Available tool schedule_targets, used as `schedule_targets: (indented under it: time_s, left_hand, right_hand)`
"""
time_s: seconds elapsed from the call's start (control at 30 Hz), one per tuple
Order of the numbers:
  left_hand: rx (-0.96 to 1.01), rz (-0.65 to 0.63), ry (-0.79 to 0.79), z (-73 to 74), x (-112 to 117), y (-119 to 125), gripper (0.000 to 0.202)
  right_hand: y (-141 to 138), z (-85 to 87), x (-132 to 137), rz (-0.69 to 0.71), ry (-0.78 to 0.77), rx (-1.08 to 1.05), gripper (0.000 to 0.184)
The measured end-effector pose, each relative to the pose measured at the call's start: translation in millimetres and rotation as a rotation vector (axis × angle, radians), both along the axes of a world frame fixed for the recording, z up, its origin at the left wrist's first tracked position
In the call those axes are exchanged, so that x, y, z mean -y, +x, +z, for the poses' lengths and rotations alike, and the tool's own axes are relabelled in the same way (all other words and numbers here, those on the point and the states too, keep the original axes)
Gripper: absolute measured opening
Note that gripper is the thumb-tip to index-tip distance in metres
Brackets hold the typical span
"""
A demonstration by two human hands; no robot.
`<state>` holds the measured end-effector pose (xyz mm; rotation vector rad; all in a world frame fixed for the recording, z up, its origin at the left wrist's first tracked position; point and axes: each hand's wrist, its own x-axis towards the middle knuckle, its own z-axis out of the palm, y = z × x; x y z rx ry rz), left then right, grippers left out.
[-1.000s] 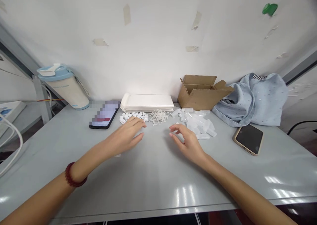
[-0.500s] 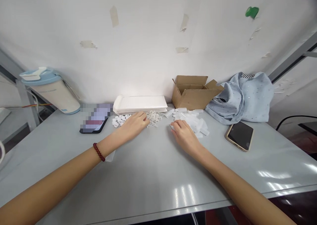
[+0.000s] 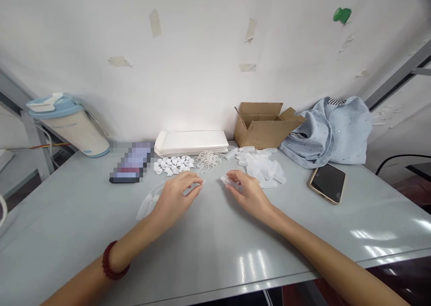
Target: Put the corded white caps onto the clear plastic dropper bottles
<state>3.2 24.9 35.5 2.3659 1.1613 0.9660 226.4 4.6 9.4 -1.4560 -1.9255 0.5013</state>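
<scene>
My left hand (image 3: 175, 196), with a dark red bead bracelet (image 3: 112, 261) on its wrist, pinches a thin white string (image 3: 203, 180) between thumb and fingertips. Opposite it, my right hand (image 3: 248, 192) grips a small translucent plastic piece (image 3: 225, 180) by its near end. A tangle of white strings (image 3: 209, 159) lies just beyond my left hand, beside a pile of small white caps (image 3: 172, 165). Right of my right hand spreads a heap of translucent plastic pieces (image 3: 264, 167). Partly behind my left wrist lie translucent pieces with strings (image 3: 144, 207).
Along the wall stand a stack of white envelope-like packets (image 3: 191, 140), an open cardboard box (image 3: 266, 133) and a light blue cloth bag (image 3: 346, 133). One phone (image 3: 131, 164) lies at left, another phone (image 3: 327, 184) at right. A cream tumbler (image 3: 76, 130) stands far left.
My left hand has drawn back from the string tangle towards me, with a string in its fingertips. My right hand has come slightly left and away from the heap, holding a plastic piece.
</scene>
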Motion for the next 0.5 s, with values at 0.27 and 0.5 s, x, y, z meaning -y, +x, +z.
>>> schedule_targets:
  time_s: [0.27, 0.5]
  left_hand:
    - [0.094, 0.03, 0.049, -11.9, 20.2, 6.6, 0.011]
    - [0.129, -0.025, 0.119, -9.2, 26.9, 10.1, 0.014]
  right_hand:
    - [-16.8, 14.7, 22.0, 0.216, -0.206, -0.322, 0.03]
    - [-19.7, 13.5, 26.4, 0.215, -0.244, -0.349, 0.033]
